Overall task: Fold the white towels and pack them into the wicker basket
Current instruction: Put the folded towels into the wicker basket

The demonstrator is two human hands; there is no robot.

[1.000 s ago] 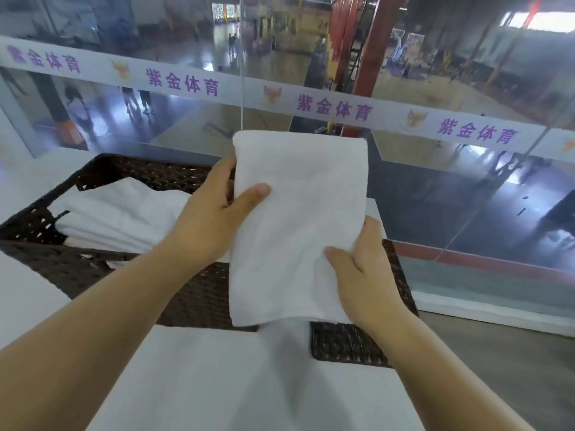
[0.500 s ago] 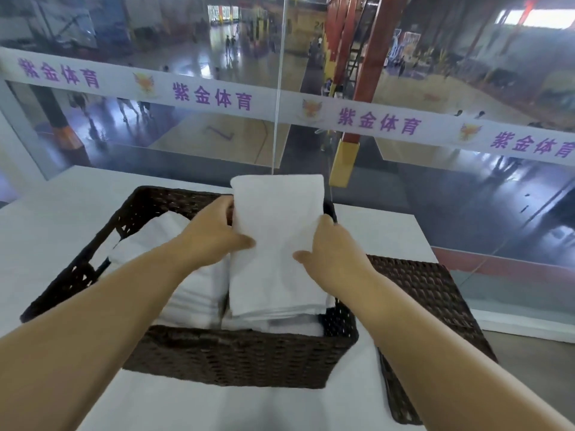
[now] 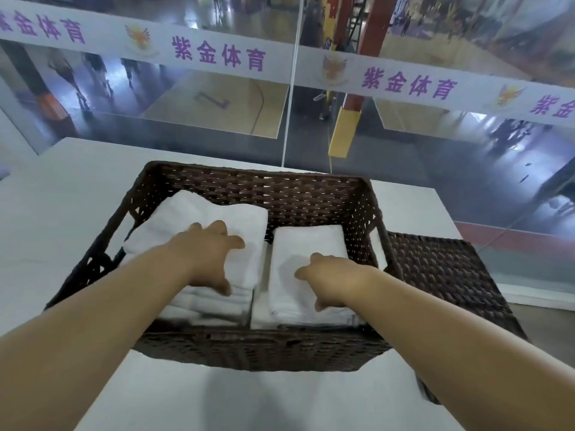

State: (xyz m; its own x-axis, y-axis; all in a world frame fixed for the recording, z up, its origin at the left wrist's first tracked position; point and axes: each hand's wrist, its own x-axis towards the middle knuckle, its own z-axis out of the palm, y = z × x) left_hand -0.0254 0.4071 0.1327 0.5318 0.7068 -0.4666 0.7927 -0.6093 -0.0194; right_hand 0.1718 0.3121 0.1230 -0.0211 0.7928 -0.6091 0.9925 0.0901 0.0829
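We see a dark woven wicker basket (image 3: 252, 188) on the white worktop (image 3: 62, 194) — two soft folded towel stacks (image 3: 217, 219) inside. Left hand (image 3: 207, 256) and right hand (image 3: 334, 279) spread flat on them, gripping nothing.

Folded white towels in a dark wicker basket (image 3: 298, 194), mid-frame.
Two flat stacks side by side: left stack (image 3: 199, 213) taller, right stack (image 3: 308, 244) lower, against the basket's right wall.
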